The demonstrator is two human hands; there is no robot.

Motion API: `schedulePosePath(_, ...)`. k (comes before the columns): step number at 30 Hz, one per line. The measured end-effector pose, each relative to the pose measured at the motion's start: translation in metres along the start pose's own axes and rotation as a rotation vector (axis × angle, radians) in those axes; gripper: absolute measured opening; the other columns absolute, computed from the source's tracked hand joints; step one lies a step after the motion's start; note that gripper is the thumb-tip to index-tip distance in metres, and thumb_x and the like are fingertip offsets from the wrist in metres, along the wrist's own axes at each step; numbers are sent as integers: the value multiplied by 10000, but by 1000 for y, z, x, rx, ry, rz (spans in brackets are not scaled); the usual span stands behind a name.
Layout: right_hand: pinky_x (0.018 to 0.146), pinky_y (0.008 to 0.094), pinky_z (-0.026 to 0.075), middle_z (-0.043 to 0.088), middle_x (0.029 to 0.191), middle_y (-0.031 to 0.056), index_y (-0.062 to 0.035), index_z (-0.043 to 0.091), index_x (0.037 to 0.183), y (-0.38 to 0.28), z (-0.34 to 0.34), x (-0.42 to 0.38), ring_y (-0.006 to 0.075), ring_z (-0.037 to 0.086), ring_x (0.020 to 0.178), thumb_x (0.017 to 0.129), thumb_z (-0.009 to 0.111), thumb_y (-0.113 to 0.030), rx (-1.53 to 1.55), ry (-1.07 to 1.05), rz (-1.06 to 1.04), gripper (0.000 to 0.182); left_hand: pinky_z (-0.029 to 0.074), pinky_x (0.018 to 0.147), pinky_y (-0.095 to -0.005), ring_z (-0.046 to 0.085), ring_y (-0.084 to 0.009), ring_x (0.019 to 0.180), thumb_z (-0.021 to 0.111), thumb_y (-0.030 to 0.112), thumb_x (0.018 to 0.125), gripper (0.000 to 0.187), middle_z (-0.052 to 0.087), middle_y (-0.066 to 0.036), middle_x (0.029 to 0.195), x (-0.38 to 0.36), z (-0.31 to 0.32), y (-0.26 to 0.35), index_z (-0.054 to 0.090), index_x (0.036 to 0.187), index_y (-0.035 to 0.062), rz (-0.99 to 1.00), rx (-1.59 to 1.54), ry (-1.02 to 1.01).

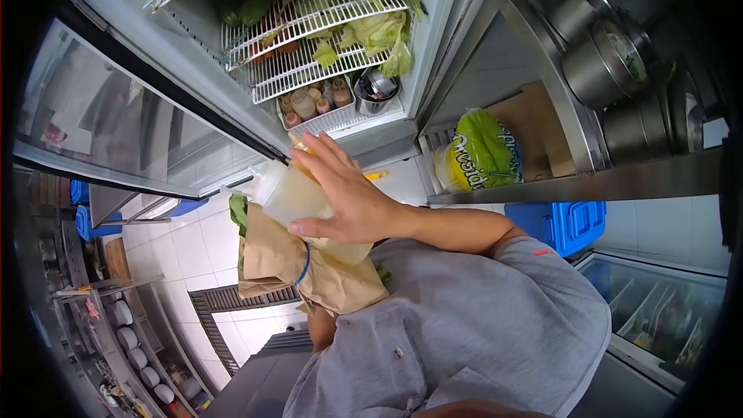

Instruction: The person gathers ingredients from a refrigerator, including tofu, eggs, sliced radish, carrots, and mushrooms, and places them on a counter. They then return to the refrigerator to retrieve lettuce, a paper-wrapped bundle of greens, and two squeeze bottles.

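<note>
My right hand [348,195] lies across a translucent squeeze bottle [290,195] of pale yellowish liquid, thumb on the near side and fingers over the far side. A yellow-orange tip shows beyond my fingers; what it belongs to is mostly hidden. Against the bottle rests a brown paper bundle [271,255] with a blue band around it and green leaves showing at its end. Part of my left forearm [321,329] appears under the bundle, but the left hand is hidden behind it. In front stands the open fridge [371,143], its wire shelves [309,27] holding leafy vegetables.
A white basket [340,118] of bottles and a metal container [376,91] sit low in the fridge. Its glass door [147,116] is swung open at left. At right are a green-yellow bag [484,151], steel pots [600,66] and a blue-lidded bin [576,224].
</note>
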State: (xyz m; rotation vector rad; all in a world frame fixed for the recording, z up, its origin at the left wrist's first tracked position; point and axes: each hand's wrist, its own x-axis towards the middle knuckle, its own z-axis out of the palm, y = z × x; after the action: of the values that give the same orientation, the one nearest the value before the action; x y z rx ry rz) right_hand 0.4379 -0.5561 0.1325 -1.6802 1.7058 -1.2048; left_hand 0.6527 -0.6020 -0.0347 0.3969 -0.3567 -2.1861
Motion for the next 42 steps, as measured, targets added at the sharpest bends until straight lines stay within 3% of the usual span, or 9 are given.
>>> schedulePosePath(2,1133,534,171,152,1518,298,7,239,1462,1,-4,2,459,97,1427,792,696,-539,-11,-25,3,978,432,974,-616,503,-341,1218,677,345,863,723,462,-164,1374,3,2,-3,315,1442,105,-2,4,8)
schedulePosePath(9,1137,474,206,200,1501,278,-17,240,1465,18,-12,9,423,162,1421,815,716,-428,80,-54,-45,904,426,979,-620,501,-340,1221,679,348,861,728,461,-162,1375,7,4,-9,313,1444,112,8,5,32)
schedulePosePath(15,1062,383,340,414,1382,188,-9,416,1340,52,-22,16,319,409,1301,892,653,-250,181,196,-110,561,421,983,-623,499,-340,1223,681,351,858,732,460,-161,1376,23,9,-5,311,1445,118,14,14,24)
schedulePosePath(19,953,363,416,500,1235,150,-21,444,1310,81,-28,15,266,501,1152,904,639,-230,197,218,-34,496,418,986,-626,498,-339,1225,683,353,857,735,459,-160,1377,36,14,10,310,1446,122,16,32,7)
schedulePosePath(26,894,369,460,548,1143,152,-13,503,1229,114,-12,3,273,562,1071,901,655,-233,190,238,35,423,412,991,-630,496,-339,1228,685,357,854,740,458,-159,1379,46,21,23,308,1448,128,17,69,-27)
schedulePosePath(30,859,401,463,573,1074,197,10,543,1138,135,-1,-10,362,568,1011,900,640,-292,90,265,37,397,408,994,-632,494,-339,1229,686,359,853,743,458,-158,1380,56,22,21,307,1450,132,2,84,-69)
schedulePosePath(36,779,411,499,582,1030,185,-8,544,1179,141,-17,-17,335,600,939,903,646,-279,-64,258,18,400,403,998,-635,493,-338,1232,688,362,851,747,457,-157,1381,51,23,23,305,1451,138,38,36,-153)
schedulePosePath(38,877,431,470,588,1073,210,4,565,1123,141,-19,-25,382,574,1024,882,639,-317,-116,137,139,408,401,999,-636,492,-338,1232,689,363,850,748,457,-156,1381,46,15,25,304,1452,140,43,25,-137)
schedulePosePath(42,896,472,453,589,1092,217,-13,561,1135,137,-15,-35,407,571,1030,881,614,-357,-340,-199,97,431,398,1002,-639,491,-338,1234,690,365,848,751,456,-155,1382,47,16,25,303,1453,144,78,-26,-110)
